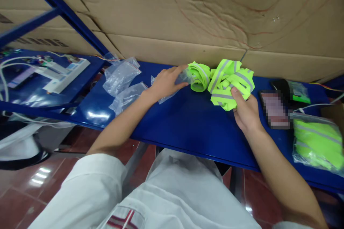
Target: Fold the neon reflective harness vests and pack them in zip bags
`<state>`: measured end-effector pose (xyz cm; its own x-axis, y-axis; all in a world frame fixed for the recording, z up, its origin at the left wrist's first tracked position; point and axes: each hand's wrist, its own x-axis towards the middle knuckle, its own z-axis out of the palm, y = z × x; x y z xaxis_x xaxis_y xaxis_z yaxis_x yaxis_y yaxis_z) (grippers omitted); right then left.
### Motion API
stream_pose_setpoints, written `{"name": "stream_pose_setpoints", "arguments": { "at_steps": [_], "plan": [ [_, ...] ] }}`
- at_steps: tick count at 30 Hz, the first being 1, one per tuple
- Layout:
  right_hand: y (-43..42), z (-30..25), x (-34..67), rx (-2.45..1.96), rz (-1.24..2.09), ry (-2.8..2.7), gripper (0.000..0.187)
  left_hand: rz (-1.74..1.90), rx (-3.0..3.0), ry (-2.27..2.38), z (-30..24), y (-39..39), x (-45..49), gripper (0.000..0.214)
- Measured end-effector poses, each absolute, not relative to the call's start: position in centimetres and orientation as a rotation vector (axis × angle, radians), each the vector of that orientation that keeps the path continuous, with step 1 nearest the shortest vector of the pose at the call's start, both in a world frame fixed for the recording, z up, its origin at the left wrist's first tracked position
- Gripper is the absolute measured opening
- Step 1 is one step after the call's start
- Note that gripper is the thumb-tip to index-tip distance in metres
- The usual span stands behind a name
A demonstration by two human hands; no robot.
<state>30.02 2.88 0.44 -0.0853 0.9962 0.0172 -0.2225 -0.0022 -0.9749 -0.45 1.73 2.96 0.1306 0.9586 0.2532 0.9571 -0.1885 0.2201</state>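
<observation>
My right hand [246, 110] grips a loose bundle of neon yellow-green reflective strap [231, 84] with grey stripes, the thumb lying on top. My left hand [167, 83] is over the desk with thumb and index finger apart, next to a smaller rolled neon strap [199, 77]. Beneath and between the left fingers lies a clear plastic bag [169, 96], partly hidden by the hand. To the left, more clear plastic bags [120, 75] are scattered on the blue desk [188, 121].
At the right are a phone [275, 109], a dark object [281, 86] and a bagged neon item [318, 143]. A white power strip [68, 75] with cables sits at the left behind a blue metal frame [61, 12]. Cardboard [172, 18] stands along the back edge.
</observation>
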Motion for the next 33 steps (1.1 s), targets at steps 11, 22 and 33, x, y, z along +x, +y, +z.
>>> {"name": "stream_pose_setpoints", "arguments": {
  "at_steps": [11, 22, 33],
  "plan": [
    [2.7, -0.6, 29.2, -1.032, 1.343, -1.066, 0.062, 0.880, 2.750, 1.404, 2.1, -4.8, 5.2, 0.047],
    [0.6, -0.7, 28.6, -1.134, 1.119, -1.438, 0.052, 0.849, 2.022, 1.482, -0.9, -5.5, 7.3, 0.119],
    [0.0, -0.1, 28.7, -1.207, 0.944, -1.600, 0.044, 0.957, 2.154, 1.557, -0.7, -5.9, 7.6, 0.111]
  ]
}}
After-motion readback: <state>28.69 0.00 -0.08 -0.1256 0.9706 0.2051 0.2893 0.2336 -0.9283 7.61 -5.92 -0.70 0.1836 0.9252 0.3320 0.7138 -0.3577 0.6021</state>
